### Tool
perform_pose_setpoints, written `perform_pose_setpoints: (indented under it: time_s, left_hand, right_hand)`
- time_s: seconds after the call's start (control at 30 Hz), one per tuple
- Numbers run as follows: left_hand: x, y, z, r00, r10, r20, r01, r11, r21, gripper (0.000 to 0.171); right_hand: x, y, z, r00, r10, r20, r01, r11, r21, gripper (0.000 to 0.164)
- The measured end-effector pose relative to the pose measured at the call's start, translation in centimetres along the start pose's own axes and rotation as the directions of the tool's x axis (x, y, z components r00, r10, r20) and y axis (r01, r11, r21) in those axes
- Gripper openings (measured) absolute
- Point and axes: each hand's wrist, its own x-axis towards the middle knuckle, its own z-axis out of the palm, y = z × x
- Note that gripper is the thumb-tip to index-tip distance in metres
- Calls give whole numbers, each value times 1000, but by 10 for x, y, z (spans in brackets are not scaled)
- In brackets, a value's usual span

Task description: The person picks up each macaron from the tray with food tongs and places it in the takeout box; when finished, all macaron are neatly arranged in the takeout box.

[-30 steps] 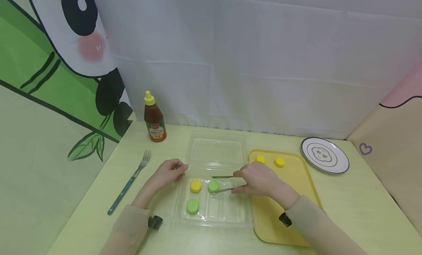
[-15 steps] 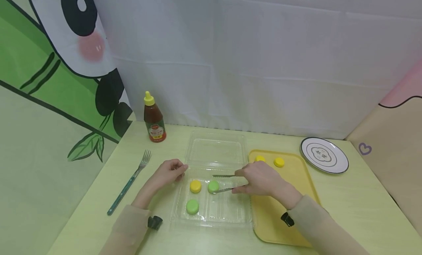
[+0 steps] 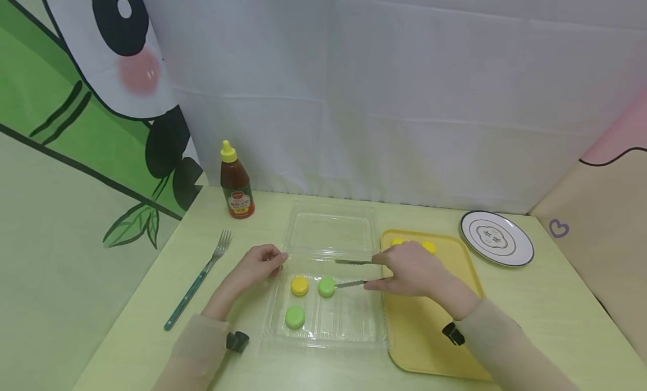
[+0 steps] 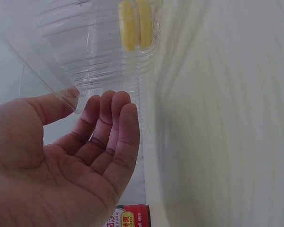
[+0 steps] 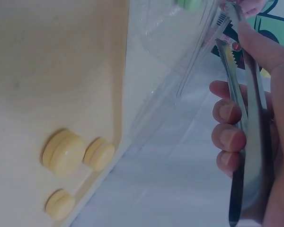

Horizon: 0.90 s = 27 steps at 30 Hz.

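Observation:
My left hand (image 3: 260, 263) pinches the left rim of a clear plastic container (image 3: 351, 323), thumb on one side and fingertips on the other in the left wrist view. Inside sit a yellow macaron (image 3: 299, 286), a green macaron (image 3: 295, 317) and another green macaron (image 3: 327, 286). My right hand (image 3: 406, 270) grips metal tongs (image 5: 258, 142) over the container. The tong arms are spread apart with nothing between them, the nearer tip close beside the second green macaron. Three yellow macarons (image 5: 65, 151) on the yellow tray (image 3: 419, 340) show in the right wrist view; my right hand hides part of them in the head view.
The container's lid (image 3: 331, 228) lies folded back behind it. A green-handled fork (image 3: 194, 290) is on the left, with a sauce bottle (image 3: 237, 189) at the back left. A white plate (image 3: 497, 238) stands beyond the tray at the right. A white cloth (image 3: 354, 99) hangs behind the table.
My right hand with the tongs has drawn back to the right and slightly up, away from the second green macaron, which stays in the container. The left hand has not moved.

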Motion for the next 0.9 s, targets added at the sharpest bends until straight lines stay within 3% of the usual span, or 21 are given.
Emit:
perform_pose_setpoints:
  time_s: [0.5,0.9]
  left_hand:
    - [0,0,0,1000,7,2,-7,1000,1,26]
    - [0,0,0,1000,-21,6,21,1000,-6,27]
  right_hand:
    - [-30,32,-21,995,77,-57,-79,997,-23,39]
    - [-63,63,-28,984,172,-36,-174,984,-28,45]
